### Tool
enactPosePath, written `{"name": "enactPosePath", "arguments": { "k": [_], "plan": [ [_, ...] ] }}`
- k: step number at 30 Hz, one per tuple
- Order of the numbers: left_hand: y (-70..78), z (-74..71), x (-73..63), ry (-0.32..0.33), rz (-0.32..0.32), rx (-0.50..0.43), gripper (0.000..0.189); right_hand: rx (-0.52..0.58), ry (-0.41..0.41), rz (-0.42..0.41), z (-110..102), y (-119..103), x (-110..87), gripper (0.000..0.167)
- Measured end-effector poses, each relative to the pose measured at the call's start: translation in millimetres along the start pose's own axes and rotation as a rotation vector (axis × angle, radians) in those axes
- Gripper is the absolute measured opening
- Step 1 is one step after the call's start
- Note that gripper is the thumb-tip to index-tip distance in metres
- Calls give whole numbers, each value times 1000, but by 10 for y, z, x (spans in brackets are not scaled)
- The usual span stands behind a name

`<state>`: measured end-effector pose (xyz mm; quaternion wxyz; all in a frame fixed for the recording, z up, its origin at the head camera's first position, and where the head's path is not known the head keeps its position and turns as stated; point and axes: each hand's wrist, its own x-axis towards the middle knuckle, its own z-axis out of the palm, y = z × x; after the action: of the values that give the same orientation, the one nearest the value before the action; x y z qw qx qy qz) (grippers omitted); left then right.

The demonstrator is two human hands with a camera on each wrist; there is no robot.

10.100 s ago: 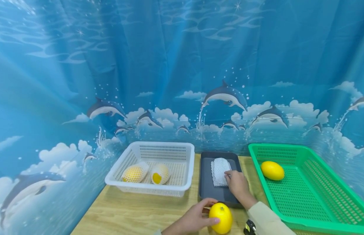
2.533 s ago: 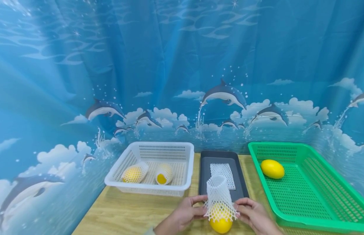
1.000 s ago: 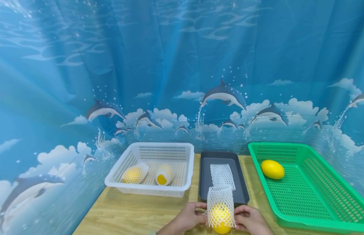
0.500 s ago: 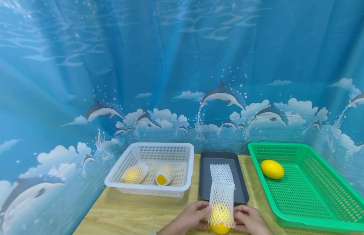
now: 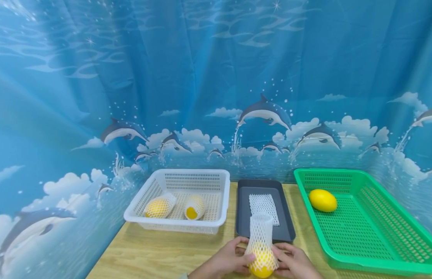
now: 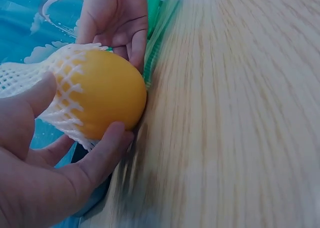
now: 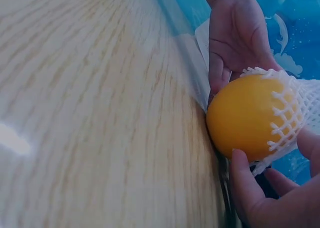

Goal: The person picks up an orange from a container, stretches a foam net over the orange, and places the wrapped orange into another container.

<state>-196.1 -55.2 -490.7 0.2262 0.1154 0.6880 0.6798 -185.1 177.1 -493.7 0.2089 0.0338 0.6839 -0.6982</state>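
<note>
A yellow melon (image 6: 112,90) stands on the table in front of me, with a white foam net sleeve (image 5: 261,228) drawn over much of it. The sleeve's free end rises beyond the fruit, and the melon's lower end is bare. My left hand (image 5: 228,256) holds it from the left, thumb on the netting and fingertips against the bare skin, as the left wrist view shows. On the opposite side my right hand (image 5: 294,260) grips it, its thumb also on the mesh and a fingertip on the bare melon (image 7: 245,115).
Behind the hands, a dark grey tray (image 5: 244,217) holds a flat foam net (image 5: 266,205). A white basket (image 5: 139,219) at left contains two netted melons (image 5: 159,207). At right, a green basket (image 5: 372,217) holds a bare melon (image 5: 322,200). A dolphin-print curtain (image 5: 216,97) hangs behind.
Since 10.1 s ago, a net has left the tray and gone onto the melon. In the last second both hands have shifted from the net's edge onto the covered melon, and the sleeve has narrowed above it.
</note>
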Motion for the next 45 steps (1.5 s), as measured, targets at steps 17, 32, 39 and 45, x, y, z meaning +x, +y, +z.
{"name": "enactPosePath", "arguments": {
  "k": [17, 32, 39, 45],
  "plan": [
    [50, 10, -6, 44, -4, -1, 60, 86, -79, -5, 70, -58, 3, 82],
    [144, -16, 7, 48, 59, -42, 70, 251, -256, -111, 81, -128, -19, 83],
    [146, -82, 16, -16, 60, -159, 69, 271, -287, -123, 64, -136, -7, 79],
    [162, -98, 18, -32, 20, -271, 59, 264, -293, -144, 68, -152, 9, 79]
  ]
}}
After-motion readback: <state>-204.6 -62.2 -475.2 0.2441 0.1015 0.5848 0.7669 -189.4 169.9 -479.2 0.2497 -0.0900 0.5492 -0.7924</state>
